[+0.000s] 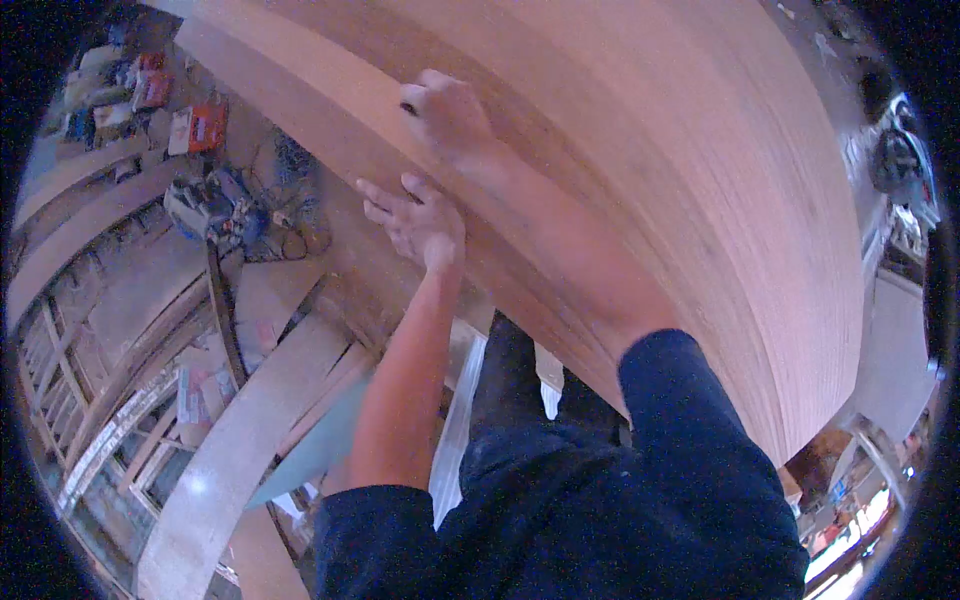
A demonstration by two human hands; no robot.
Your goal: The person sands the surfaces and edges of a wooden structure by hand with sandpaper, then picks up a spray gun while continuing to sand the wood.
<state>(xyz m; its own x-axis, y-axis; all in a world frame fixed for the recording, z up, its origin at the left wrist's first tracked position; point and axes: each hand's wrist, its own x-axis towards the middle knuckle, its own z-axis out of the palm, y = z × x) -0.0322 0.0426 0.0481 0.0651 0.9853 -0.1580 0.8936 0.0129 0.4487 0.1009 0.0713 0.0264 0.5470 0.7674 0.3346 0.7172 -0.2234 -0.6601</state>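
A broad wooden panel (650, 150) with lengthwise grain stretches across the view in front of my body. My left hand (415, 222) lies at the panel's near left edge, fingers spread and thumb apart, with nothing in it. Farther up the panel, my right hand (450, 115) is closed and rests on or just above the wood. A small dark spot shows at its curled fingers. What they hold, if anything, is too small to make out.
A power tool with a cord (205, 205) lies on the left, near a red and white box (197, 128). Curved wooden pieces (240, 440) and frames fill the lower left. A pale board (890, 340) stands at the right, with blurred clutter around it.
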